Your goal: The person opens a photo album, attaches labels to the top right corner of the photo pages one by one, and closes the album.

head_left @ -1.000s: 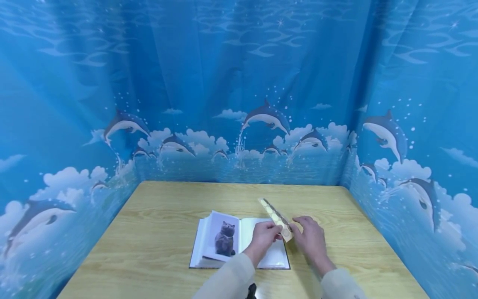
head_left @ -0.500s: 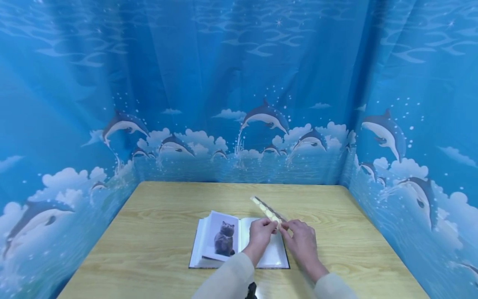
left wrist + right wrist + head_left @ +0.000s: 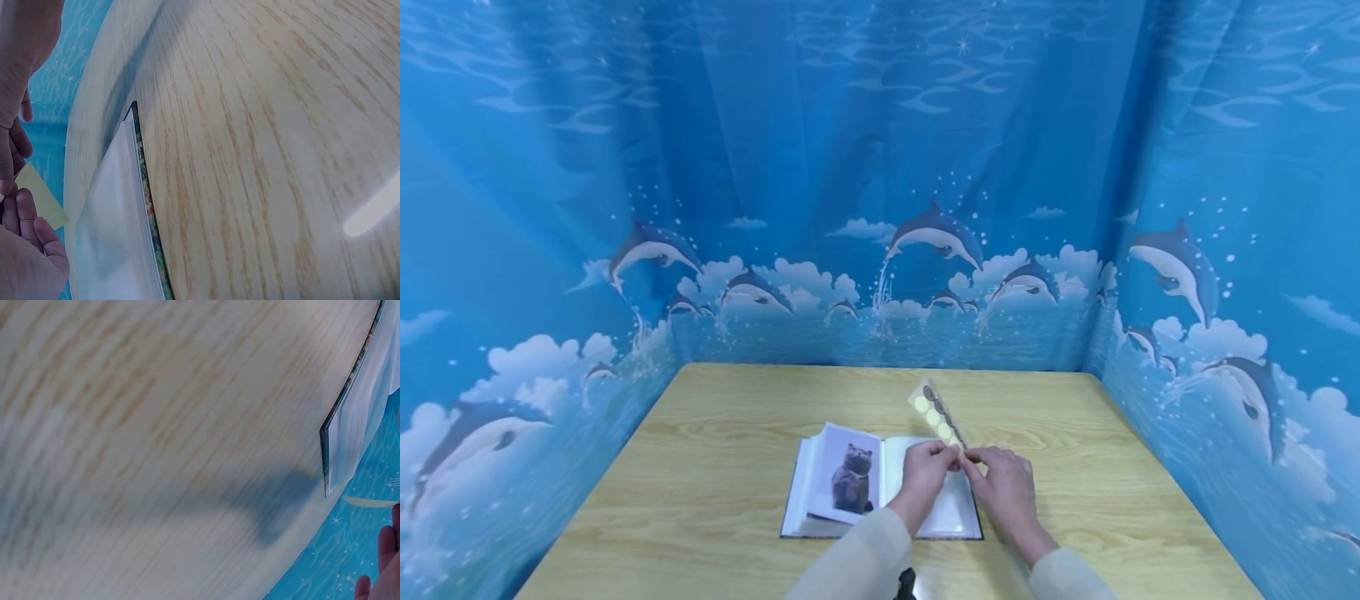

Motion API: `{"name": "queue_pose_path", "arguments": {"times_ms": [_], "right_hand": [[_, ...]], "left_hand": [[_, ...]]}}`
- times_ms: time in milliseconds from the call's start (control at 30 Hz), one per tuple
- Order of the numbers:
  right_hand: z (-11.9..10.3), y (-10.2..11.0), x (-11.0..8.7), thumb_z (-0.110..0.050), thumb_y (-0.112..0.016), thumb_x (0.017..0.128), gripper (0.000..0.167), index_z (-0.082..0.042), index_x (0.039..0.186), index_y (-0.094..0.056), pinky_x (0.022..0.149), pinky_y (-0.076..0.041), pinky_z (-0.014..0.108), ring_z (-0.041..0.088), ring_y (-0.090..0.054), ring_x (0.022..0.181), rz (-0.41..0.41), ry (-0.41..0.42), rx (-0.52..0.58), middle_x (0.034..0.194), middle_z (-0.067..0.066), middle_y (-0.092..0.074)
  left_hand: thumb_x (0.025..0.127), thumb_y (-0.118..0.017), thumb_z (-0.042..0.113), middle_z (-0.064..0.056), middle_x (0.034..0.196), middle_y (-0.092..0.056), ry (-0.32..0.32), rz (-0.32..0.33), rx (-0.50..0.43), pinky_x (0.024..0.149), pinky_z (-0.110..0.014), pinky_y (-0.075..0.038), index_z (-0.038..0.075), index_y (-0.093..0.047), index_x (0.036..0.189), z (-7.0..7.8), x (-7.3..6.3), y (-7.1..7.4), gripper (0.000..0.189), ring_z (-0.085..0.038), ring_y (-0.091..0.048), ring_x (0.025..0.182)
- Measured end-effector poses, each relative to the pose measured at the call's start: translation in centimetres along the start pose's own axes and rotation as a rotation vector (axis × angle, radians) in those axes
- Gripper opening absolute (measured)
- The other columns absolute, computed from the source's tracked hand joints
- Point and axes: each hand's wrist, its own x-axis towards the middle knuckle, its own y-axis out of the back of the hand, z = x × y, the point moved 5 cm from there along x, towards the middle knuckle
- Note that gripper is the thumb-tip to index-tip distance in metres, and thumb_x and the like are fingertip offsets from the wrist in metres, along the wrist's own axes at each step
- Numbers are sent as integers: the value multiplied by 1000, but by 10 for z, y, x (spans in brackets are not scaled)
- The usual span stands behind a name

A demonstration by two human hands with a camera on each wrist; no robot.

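Observation:
A narrow sheet of round stickers (image 3: 936,414), with pale yellow circles along one side and dark ones along the other, is held up above an open photo album (image 3: 951,508). My left hand (image 3: 923,473) pinches its lower end between thumb and fingers. From the right, my right hand (image 3: 1006,490) pinches that same end, fingertips right beside the left ones. In the left wrist view a yellowish corner of the sheet shows past the fingers (image 3: 26,212). The right wrist view catches only the right fingers (image 3: 389,550) and the sheet's thin edge.
The album's left page carries a picture of a grey cat (image 3: 852,479), and its leaf lifts slightly. Under everything lies a wood-grain table (image 3: 700,467). Blue dolphin-print curtains (image 3: 820,167) enclose the table at the back and both sides.
My right hand has moved left to the sheet's lower end, close to the left fingers. The sheet has swung more upright, turning its dark circles into view.

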Motion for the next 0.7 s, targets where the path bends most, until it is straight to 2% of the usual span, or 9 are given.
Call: {"name": "queue_pose_path", "arguments": {"times_ms": [200,433,700], "right_hand": [[1,-1,1,-23,-76,86,17,-11,98,-77,87,-45,52,29,-68,88,-48,-49,8,95,6,-75],[-2,0,1,-18,-78,85,12,-11,94,-79,80,-47,52,29,-69,83,-28,-40,11,91,6,-76],[-1,1,1,-16,-75,86,10,-12,94,-79,80,-48,53,30,-70,85,-34,-51,53,92,7,-76]], "left_hand": [[88,-71,14,-1,69,-70,-13,-4,11,77,-30,-48,2,-74,81,1,-3,-1,14,-11,-64,70],[89,-71,13,0,69,-69,-21,-4,32,72,-26,-49,2,-74,79,2,-2,-1,15,-12,-65,70],[89,-70,12,0,71,-69,-6,-12,32,74,-27,-49,3,-74,80,1,-2,0,13,-12,-65,71]]}}
